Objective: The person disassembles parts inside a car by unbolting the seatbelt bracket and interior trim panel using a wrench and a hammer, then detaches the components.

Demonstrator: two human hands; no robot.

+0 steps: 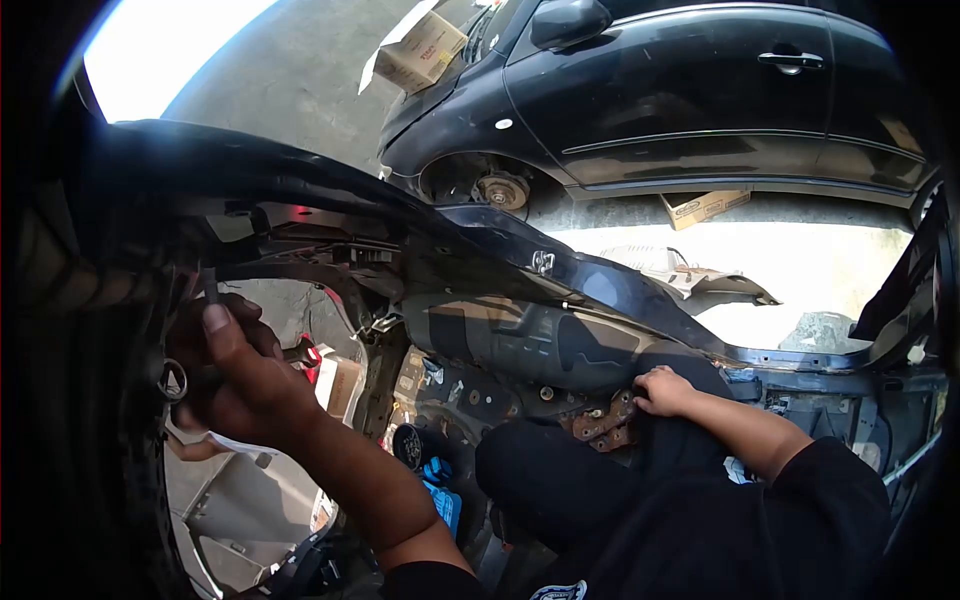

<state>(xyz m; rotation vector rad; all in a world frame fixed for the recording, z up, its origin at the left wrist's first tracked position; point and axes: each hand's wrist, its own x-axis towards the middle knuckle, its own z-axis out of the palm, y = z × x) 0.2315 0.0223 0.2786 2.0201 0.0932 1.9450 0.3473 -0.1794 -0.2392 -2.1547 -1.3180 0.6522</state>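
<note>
At left, the left hand (pixel 255 375), the nearer one, grips a grey shaft (pixel 211 286) whose long axis runs nearly straight up from the thumb. Well apart, the right hand (pixel 662 391) rests loosely on a knee (pixel 692 362).

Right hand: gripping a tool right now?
No, the right hand rests on the person's dark trouser leg, with no tool visible in it.
</note>
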